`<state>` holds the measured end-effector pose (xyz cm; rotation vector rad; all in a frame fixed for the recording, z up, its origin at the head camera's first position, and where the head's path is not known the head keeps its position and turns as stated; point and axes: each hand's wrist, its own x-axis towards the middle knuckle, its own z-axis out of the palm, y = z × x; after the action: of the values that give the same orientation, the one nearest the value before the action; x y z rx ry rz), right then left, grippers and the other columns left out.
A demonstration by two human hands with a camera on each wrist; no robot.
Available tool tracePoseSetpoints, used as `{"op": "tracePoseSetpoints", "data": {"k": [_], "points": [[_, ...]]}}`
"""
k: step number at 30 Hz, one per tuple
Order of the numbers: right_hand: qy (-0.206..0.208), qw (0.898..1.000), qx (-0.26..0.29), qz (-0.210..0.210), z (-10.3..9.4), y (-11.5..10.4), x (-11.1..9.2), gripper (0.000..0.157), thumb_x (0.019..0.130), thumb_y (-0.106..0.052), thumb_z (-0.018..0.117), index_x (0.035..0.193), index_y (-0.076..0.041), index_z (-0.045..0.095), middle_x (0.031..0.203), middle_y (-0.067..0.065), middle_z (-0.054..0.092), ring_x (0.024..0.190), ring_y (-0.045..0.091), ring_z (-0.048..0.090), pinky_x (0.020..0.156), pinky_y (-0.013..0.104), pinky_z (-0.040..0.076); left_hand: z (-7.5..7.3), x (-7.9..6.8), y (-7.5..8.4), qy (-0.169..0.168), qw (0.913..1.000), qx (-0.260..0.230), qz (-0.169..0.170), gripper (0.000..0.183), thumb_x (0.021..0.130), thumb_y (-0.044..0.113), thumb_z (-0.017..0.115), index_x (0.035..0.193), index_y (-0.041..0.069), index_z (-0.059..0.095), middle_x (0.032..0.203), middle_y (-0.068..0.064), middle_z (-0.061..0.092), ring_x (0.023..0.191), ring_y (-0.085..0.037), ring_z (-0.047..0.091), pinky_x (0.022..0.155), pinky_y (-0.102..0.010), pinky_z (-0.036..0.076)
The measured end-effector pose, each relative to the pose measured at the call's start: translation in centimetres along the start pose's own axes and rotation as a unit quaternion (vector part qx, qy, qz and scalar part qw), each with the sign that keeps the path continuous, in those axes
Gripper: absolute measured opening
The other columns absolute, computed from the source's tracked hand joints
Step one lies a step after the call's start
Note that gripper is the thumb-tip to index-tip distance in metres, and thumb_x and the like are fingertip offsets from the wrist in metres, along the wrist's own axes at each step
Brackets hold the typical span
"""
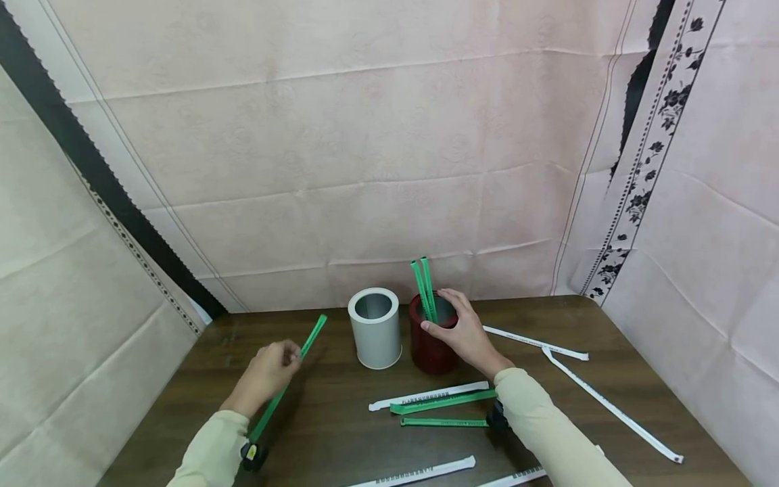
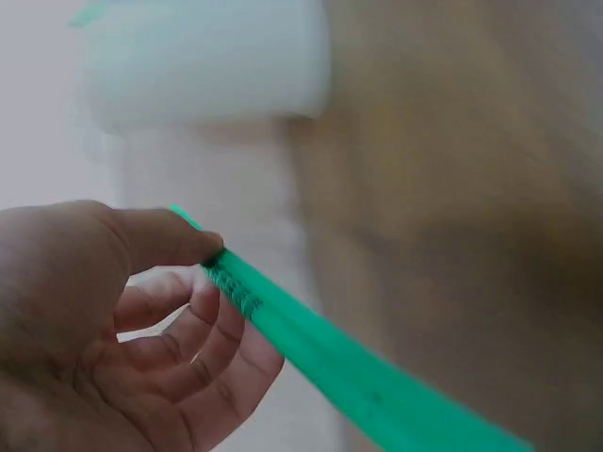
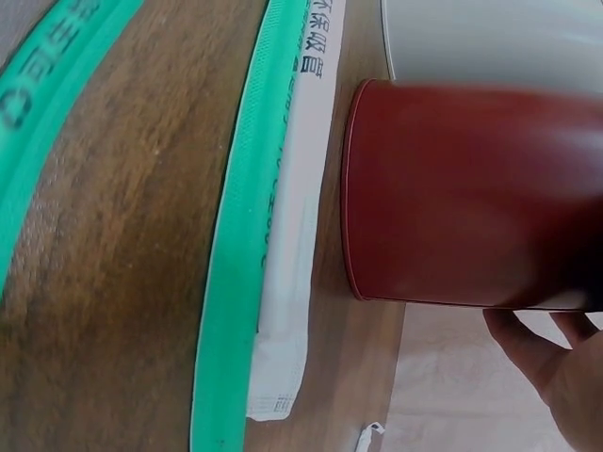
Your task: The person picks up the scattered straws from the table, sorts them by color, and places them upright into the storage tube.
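My left hand [image 1: 270,372] pinches a green wrapped straw [image 2: 311,353] between thumb and fingers. The straw slants up past the fingertips and runs back under the wrist in the head view. My right hand [image 1: 465,338] holds the dark red cup [image 1: 431,352] at its right side, thumb near the front rim and fingers at the back. Two green wrapped straws [image 1: 426,291] stand in that cup, leaning left. Just left of it a white cup [image 1: 376,335] stands upright, and no straws show above its rim. Printed lettering marks the wrappers.
In front of the cups lie a white wrapped straw [image 1: 426,396] and two green ones [image 1: 444,423], partly behind my right forearm. More white straws lie at the right [image 1: 615,406] and near edge [image 1: 420,473] of the wooden table [image 1: 341,419]. Cloth [image 1: 365,135] hangs behind.
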<state>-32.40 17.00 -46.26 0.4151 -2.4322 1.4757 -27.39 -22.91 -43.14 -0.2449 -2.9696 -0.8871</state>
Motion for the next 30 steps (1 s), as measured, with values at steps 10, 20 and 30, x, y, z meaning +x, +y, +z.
{"op": "tracePoseSetpoints", "data": {"k": [10,20,30], "points": [[0.002,1.000,0.002,-0.002,-0.2,0.0,0.0,0.083,0.088,-0.042,0.086,0.156,-0.013,0.048,0.161,0.005,0.038,0.147,0.039,0.038,0.117,0.065,0.035,-4.3,1.9,11.0,0.099,0.9778,-0.161,0.090,0.017,0.102,0.015,0.072,0.116,0.005,0.074,0.104,-0.010,0.076,0.093,-0.027,0.075,0.075,-0.036,0.060],[-0.001,1.000,0.009,-0.005,-0.1,0.2,0.0,0.084,0.088,-0.045,0.085,0.156,-0.014,0.048,0.161,0.003,0.038,0.146,0.035,0.039,0.117,0.063,0.036,-2.9,5.6,21.2,0.129,0.9350,-0.286,0.165,0.021,0.098,0.010,0.076,0.117,0.002,0.074,0.110,-0.014,0.074,0.098,-0.029,0.077,0.078,-0.037,0.064],[-0.004,1.000,0.012,0.001,-0.1,-0.2,0.0,0.082,0.090,-0.045,0.084,0.156,-0.016,0.048,0.160,0.001,0.038,0.147,0.032,0.039,0.118,0.059,0.037,3.9,9.9,23.0,0.069,0.9673,-0.151,0.192,0.015,0.102,0.015,0.072,0.115,0.008,0.077,0.105,-0.005,0.077,0.093,-0.021,0.074,0.076,-0.035,0.061]]}}
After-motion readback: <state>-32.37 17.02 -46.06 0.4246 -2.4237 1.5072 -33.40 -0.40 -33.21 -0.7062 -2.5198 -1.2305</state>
